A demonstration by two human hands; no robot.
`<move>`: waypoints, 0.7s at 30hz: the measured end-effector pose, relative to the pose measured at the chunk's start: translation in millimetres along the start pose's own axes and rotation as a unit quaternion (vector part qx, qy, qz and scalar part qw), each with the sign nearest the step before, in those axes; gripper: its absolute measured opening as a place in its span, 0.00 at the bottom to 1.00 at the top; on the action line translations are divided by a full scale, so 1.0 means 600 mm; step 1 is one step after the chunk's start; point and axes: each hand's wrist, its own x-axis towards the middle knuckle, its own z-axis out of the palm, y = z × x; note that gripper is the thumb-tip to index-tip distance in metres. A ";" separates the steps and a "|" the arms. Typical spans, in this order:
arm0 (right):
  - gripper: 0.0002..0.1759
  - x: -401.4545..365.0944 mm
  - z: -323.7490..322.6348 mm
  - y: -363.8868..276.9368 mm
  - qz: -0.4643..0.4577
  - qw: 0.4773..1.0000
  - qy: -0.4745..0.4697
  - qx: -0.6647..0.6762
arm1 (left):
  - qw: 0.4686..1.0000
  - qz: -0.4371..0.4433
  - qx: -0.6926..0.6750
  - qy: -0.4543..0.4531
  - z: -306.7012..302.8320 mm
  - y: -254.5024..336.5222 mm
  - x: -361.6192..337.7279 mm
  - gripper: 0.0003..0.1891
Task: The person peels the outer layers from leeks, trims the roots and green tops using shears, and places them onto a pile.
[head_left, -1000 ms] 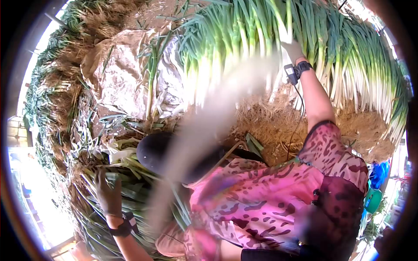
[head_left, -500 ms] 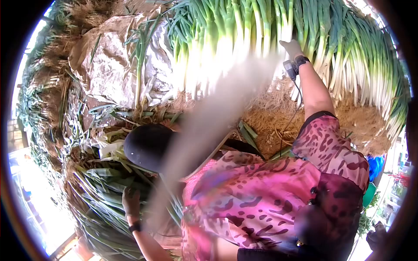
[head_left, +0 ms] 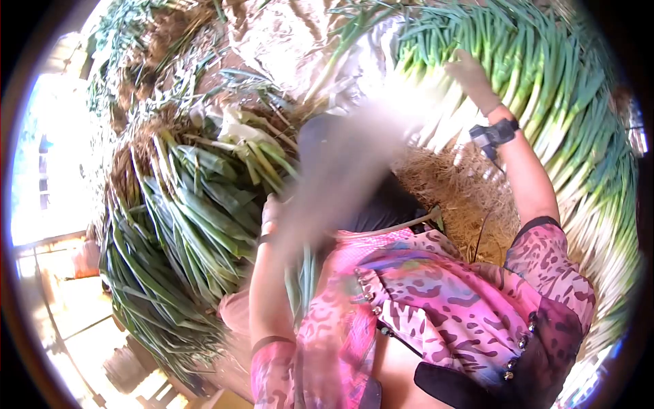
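My right hand (head_left: 471, 80), in a pale glove with a dark strapped device at the wrist, is over the row of green and white leeks (head_left: 524, 88) at the upper right. Its fingers are apart and nothing shows between them. My left hand (head_left: 270, 210) is beside a heap of dark green leeks (head_left: 197, 204) on the left. A blurred pale streak partly covers it, and its fingers are hidden.
Crumpled pale sheeting (head_left: 272, 48) lies at the top. Brown roots and dry fibre (head_left: 470, 198) fill the area below the right-hand leeks. Loose leaves and trimmings (head_left: 231, 82) are scattered at the upper left. A dark-clad knee (head_left: 323, 140) is between the two heaps.
The view has turned, bringing the left heap closer to the middle. My right hand has come away from the leek stalk it was touching. My left hand has shifted up and right in view.
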 end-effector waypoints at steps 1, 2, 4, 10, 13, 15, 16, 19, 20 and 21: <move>0.36 -0.018 0.059 -0.088 -0.119 0.991 0.009 0.066 | 0.926 0.013 0.335 0.174 0.003 -0.011 0.018 0.31; 0.36 -0.052 0.090 -0.199 -0.104 0.982 -0.104 0.115 | 0.905 0.025 0.374 0.203 -0.019 -0.079 0.067 0.40; 0.31 -0.055 0.209 -0.304 -0.159 0.964 -0.179 0.115 | 0.907 0.016 0.342 0.244 -0.019 -0.072 0.066 0.37; 0.30 -0.094 0.514 -0.380 -0.166 0.907 -0.380 -0.069 | 0.915 0.086 0.268 0.288 -0.022 -0.019 0.056 0.35; 0.33 -0.135 0.680 -0.275 0.080 0.920 -0.371 0.098 | 0.953 0.042 0.178 0.243 -0.032 -0.020 0.090 0.35; 0.31 -0.182 0.692 -0.260 0.104 0.885 -0.422 0.169 | 0.954 0.015 0.170 0.247 -0.029 -0.001 0.100 0.33; 0.30 -0.185 0.771 -0.223 0.091 0.893 -0.425 0.113 | 0.963 0.024 0.126 0.236 -0.026 0.013 0.096 0.31; 0.28 -0.168 0.790 -0.247 0.005 0.903 -0.417 0.102 | 0.978 0.043 -0.115 0.171 -0.019 0.065 0.067 0.24; 0.29 -0.152 0.781 -0.257 -0.026 0.898 -0.435 0.063 | 0.962 0.038 -0.240 0.128 -0.029 0.088 0.049 0.21; 0.29 -0.139 0.780 -0.253 0.010 0.894 -0.423 0.146 | 0.930 0.031 -0.354 0.095 -0.043 0.106 0.038 0.19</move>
